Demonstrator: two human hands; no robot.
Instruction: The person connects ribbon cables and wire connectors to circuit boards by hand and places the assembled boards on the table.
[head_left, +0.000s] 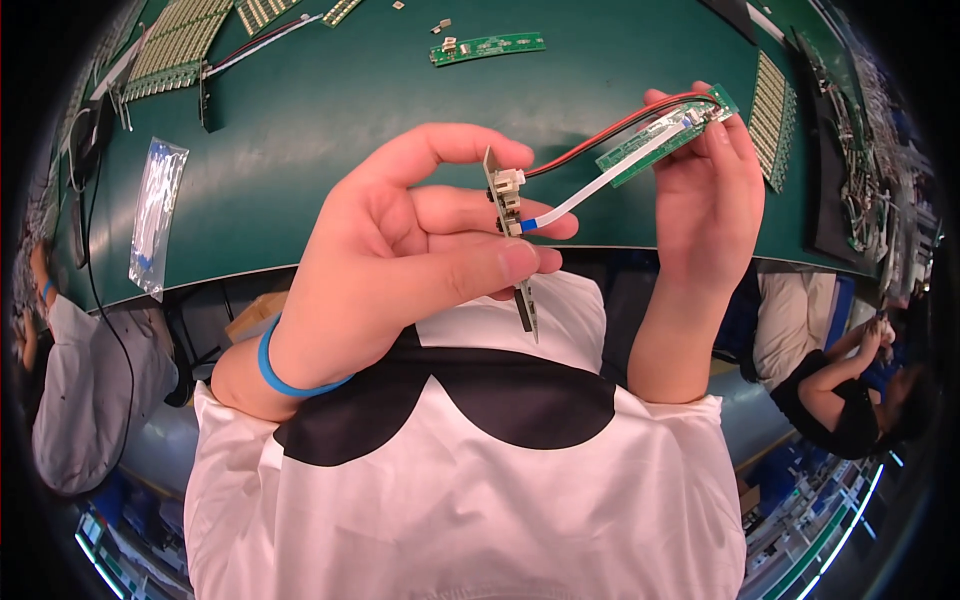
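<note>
My left hand (420, 230) grips a small circuit board (507, 205) on edge, its white connectors turned to the right. My right hand (708, 180) pinches the far end of a long, narrow green circuit board (645, 148), held higher and to the right. Between the two boards run a white flat ribbon cable (585, 193) with a blue end and a bundle of red and black wires (610, 132). Both lines meet the left board at its connectors. At the right board, the fingers partly cover where they end. A blue band circles my left wrist.
On the green table (300, 100) lie another narrow green board (487, 48), a clear bag of white ribbon cables (158, 215), board panels (180, 45) at far left and another panel (773, 120) at right. A black tray of boards (840, 150) stands farther right. People sit on both sides.
</note>
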